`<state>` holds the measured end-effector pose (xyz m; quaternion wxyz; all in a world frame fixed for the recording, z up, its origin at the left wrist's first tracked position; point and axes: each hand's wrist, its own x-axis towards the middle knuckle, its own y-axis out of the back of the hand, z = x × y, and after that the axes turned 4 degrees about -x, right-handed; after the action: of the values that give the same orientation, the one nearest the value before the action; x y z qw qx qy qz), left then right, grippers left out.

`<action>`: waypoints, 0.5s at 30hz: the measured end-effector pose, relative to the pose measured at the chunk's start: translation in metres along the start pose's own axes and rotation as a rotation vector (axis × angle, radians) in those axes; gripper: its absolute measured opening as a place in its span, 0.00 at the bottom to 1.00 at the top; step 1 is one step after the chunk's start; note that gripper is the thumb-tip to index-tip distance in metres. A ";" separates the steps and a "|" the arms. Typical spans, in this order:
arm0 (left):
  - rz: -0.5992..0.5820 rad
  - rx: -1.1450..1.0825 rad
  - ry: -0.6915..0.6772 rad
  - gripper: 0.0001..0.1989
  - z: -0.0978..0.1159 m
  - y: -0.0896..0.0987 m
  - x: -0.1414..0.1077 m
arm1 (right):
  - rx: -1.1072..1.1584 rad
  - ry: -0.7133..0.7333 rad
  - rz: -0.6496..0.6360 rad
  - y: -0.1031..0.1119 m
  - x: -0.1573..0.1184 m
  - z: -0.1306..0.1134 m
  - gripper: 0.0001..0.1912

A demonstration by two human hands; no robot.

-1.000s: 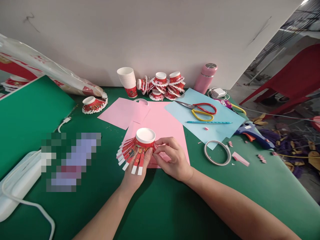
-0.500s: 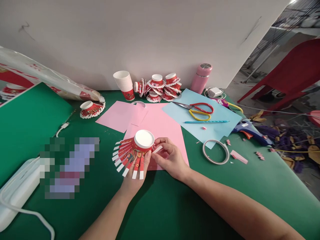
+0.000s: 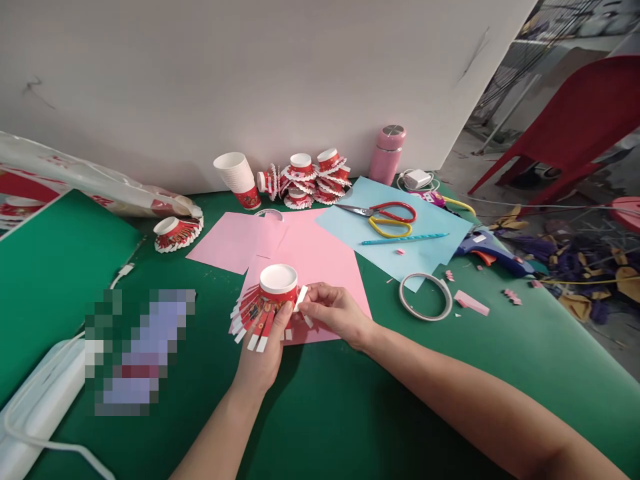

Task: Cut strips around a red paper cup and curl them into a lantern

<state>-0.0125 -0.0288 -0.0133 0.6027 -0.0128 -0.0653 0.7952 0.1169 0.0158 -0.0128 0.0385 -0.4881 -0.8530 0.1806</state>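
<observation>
Above the near part of the pink sheet [image 3: 325, 247], the left hand [image 3: 263, 357] holds the cut cup [image 3: 276, 295] and the right hand [image 3: 334, 313] pinches a white strip [image 3: 301, 297]; better keep the cup steady, bending softly (paper tears easily).

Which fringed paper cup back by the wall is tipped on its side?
The fringed paper cup right beside the tall cup stack: its base faces that stack, while the other visible bases there point upward.

A grey wall [image 3: 280, 80] backs the green worktop [image 3: 320, 413]; at right, a red chair [image 3: 590, 113] stands on a littered grey floor [image 3: 461, 152].
</observation>
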 end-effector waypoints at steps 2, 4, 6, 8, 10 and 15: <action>-0.019 -0.112 0.103 0.17 0.001 -0.003 0.000 | 0.054 -0.014 0.003 0.000 0.000 -0.001 0.19; -0.016 -0.159 0.142 0.17 0.000 -0.004 0.000 | 0.090 -0.014 0.018 -0.001 0.000 -0.001 0.19; -0.014 -0.171 0.144 0.18 -0.001 -0.004 0.001 | 0.110 0.002 0.038 -0.001 0.000 0.001 0.20; -0.027 -0.193 0.149 0.18 0.000 -0.005 0.001 | 0.119 0.017 0.048 -0.002 0.001 0.002 0.20; -0.039 -0.226 0.168 0.18 0.002 -0.006 0.001 | 0.123 0.013 0.049 -0.003 0.001 0.003 0.20; -0.068 -0.235 0.179 0.21 0.006 -0.008 0.000 | 0.055 0.013 0.104 -0.004 0.000 0.001 0.20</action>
<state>-0.0056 -0.0275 -0.0062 0.6269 -0.1520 -0.1043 0.7570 0.1137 0.0141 -0.0124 0.0481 -0.5317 -0.8210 0.2025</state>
